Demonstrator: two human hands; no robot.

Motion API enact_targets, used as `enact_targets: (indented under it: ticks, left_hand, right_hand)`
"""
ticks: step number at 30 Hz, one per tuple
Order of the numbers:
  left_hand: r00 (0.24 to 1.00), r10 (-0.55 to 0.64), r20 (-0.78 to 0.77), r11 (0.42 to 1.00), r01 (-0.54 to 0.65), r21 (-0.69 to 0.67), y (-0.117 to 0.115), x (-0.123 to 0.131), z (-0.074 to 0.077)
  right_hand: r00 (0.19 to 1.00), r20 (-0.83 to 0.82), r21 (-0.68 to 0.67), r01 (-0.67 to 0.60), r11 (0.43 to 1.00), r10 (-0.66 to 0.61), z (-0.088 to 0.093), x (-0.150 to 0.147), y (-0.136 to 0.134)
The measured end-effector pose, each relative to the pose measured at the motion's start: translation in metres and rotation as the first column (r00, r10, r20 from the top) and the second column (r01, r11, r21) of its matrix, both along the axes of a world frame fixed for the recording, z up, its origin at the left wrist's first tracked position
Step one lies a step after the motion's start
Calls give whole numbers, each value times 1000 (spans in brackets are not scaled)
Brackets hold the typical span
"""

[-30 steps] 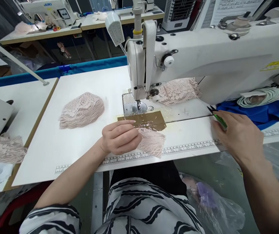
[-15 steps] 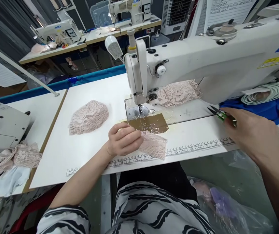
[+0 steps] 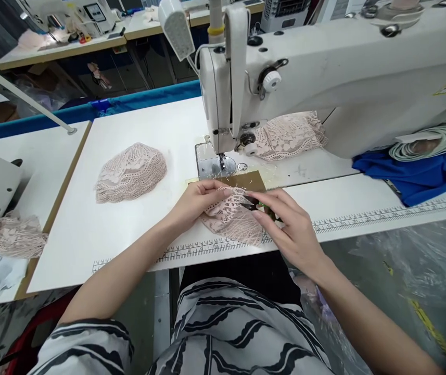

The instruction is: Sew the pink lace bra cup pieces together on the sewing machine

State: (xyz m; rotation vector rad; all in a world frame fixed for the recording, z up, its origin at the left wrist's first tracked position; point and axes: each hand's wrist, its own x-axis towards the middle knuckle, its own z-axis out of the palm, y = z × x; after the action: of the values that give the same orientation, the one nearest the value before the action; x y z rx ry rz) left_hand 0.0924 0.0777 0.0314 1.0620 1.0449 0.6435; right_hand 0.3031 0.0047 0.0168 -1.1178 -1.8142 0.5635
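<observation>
My left hand (image 3: 198, 202) pinches the upper edge of a pale pink lace piece (image 3: 234, 223) between thumb and fingers, just in front of the needle plate. Held in my right hand (image 3: 291, 224) are small thread snips (image 3: 251, 203) with dark blades and green on the grip. Their blades point left, at the lace edge beside my left thumb. Whether they touch the lace I cannot tell. Behind the hands stands the white sewing machine (image 3: 230, 94), its needle above the metal plate (image 3: 211, 165). A brown patch (image 3: 251, 180) with thread scraps lies before it.
Stacked lace pieces (image 3: 131, 174) lie on the left of the white table. More lace (image 3: 291, 134) rests under the machine arm. Blue cloth (image 3: 433, 169) and a coil of pale green tape (image 3: 429, 143) are at right. A printed ruler (image 3: 351, 221) runs along the front edge.
My right hand has brought the snips left from the table's right side to the lace. The lace is now raised and turned in my left hand. The view has tilted down and closer.
</observation>
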Motion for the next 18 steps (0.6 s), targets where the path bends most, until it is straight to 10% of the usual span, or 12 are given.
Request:
enact_targets:
  ticks: [18]
  left_hand:
    - [993, -2, 122, 999, 5, -31, 2, -2, -4]
  right_hand:
    - [940, 298, 206, 109, 972, -168, -13, 0, 19]
